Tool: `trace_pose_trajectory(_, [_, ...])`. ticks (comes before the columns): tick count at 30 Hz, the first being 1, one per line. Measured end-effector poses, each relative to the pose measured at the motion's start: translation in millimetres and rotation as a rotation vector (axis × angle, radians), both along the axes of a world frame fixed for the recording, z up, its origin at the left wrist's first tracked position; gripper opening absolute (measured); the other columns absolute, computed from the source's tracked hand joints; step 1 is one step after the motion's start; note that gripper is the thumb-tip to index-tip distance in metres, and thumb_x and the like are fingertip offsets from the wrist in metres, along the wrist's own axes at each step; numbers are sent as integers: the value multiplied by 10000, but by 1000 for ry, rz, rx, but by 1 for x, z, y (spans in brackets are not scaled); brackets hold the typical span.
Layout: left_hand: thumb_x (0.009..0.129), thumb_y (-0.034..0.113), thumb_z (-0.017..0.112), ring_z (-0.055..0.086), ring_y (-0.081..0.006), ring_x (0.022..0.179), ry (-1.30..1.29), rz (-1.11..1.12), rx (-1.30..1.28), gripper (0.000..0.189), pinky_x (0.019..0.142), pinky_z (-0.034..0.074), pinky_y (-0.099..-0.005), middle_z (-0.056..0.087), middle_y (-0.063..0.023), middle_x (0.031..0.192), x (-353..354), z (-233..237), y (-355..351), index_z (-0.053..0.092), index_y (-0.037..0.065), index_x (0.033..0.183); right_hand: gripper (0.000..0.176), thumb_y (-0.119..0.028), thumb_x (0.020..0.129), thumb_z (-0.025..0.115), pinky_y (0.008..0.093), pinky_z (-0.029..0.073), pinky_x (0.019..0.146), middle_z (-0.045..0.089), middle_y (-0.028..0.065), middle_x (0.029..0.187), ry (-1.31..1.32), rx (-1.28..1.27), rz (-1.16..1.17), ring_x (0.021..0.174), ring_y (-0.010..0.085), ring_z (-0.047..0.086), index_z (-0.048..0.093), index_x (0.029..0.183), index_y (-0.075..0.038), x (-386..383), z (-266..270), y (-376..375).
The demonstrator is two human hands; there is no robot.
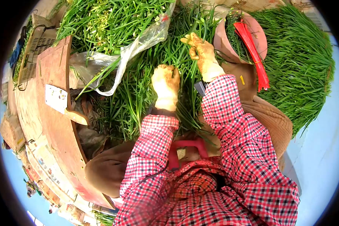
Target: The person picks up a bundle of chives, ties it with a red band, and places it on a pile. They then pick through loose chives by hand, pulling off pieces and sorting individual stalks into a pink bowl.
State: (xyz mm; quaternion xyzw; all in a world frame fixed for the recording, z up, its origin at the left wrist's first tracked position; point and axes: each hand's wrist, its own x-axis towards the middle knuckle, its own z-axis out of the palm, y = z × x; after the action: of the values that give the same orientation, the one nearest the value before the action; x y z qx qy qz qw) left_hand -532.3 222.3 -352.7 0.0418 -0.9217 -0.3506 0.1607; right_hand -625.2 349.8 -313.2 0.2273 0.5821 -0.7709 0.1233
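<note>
My left hand (pixel 165 83), in a yellowed glove, has its fingers curled over long, thin green chives (pixel 139 90). Its grip looks closed on some stalks, though the fingers cover most of what they hold. To its right and a little farther away, my right hand (pixel 201 52), also gloved, hovers above the pile with fingers partly bent and apart, and no stalk shows clearly between them. Just right of it stands a pink tub (pixel 257 35) with a bundle of red ties (pixel 254 52) leaning over its rim.
A clear plastic bag (pixel 133 51) lies beside a heap of cut stalks with pale tips (pixel 105 24). On a wooden board (pixel 51 124) at left rests a cleaver (pixel 60 101). A large stack of chives (pixel 297 64) stands at right. A plastic crate (pixel 31 60) is at far left.
</note>
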Motion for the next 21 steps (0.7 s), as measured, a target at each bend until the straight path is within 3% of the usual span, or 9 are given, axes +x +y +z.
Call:
trace_pose_trajectory(4, [700, 107, 691, 599, -299, 871, 39, -52, 108, 157, 762, 488, -365, 632, -140, 952, 22, -3, 6, 636, 31, 826, 261, -171, 918, 521, 173, 244, 395, 661, 117, 971, 143, -99, 104, 451, 44, 341, 593, 1098, 3, -2, 6, 14])
trace_pose_trajectory(6, [726, 92, 673, 611, -286, 827, 34, 23, 295, 179, 740, 493, -353, 639, -139, 932, 32, -10, 10, 628, 19, 883, 272, -150, 914, 515, 175, 250, 407, 655, 99, 928, 161, -113, 120, 466, 42, 330, 587, 1123, 7, -2, 11, 17])
trace_pose_trajectory(8, [785, 105, 636, 624, -214, 764, -303, 7, 575, 161, 697, 490, -299, 656, -114, 885, 32, 11, 6, 624, 7, 912, 267, -151, 914, 515, 174, 258, 416, 649, 91, 913, 193, -113, 133, 479, 40, 342, 589, 1115, 7, 1, 17, 18])
trace_pose_trajectory(9, [831, 146, 609, 615, -134, 722, -440, -36, 770, 190, 672, 474, -243, 661, -79, 833, 33, -6, 8, 617, -5, 946, 279, -176, 915, 514, 169, 262, 432, 637, 80, 909, 223, -125, 192, 511, 39, 359, 587, 1111, 8, 3, 19, 21])
trace_pose_trajectory(10, [852, 148, 598, 604, -91, 719, -354, -215, 747, 190, 658, 464, -214, 654, -52, 812, 30, -3, 7, 614, -17, 946, 300, -208, 919, 510, 162, 261, 449, 632, 81, 926, 299, -122, 236, 534, 41, 368, 582, 1112, 10, 7, 21, 21])
trace_pose_trajectory(12, [860, 209, 582, 604, -134, 674, -528, -218, 1070, 215, 661, 465, -258, 654, -89, 781, 24, 17, 8, 623, 0, 885, 326, -230, 922, 504, 162, 257, 453, 628, 85, 944, 340, -105, 259, 547, 40, 370, 572, 1121, 19, 7, 23, 21])
trace_pose_trajectory(14, [871, 215, 580, 524, -77, 606, -540, -173, 1313, 235, 586, 407, -229, 610, -23, 676, 23, 22, 12, 621, -4, 798, 345, -227, 924, 499, 164, 248, 448, 628, 89, 952, 348, -127, 269, 536, 42, 359, 554, 1145, 32, 2, 27, 23])
trace_pose_trajectory(16, [878, 211, 568, 515, -73, 618, -562, -239, 1072, 232, 592, 411, -233, 611, -14, 697, 18, 24, 7, 626, -4, 815, 339, -228, 928, 493, 164, 243, 450, 630, 83, 938, 330, -77, 321, 528, 43, 352, 562, 1144, 24, -3, 32, 24])
trace_pose_trajectory(21, [913, 262, 538, 555, -82, 676, -447, -278, 1029, 280, 638, 440, -218, 637, -20, 768, 8, 14, 7, 652, 6, 898, 323, -221, 938, 460, 179, 257, 467, 635, 62, 879, 311, 9, 332, 535, 51, 350, 581, 1135, 4, 2, 40, 21])
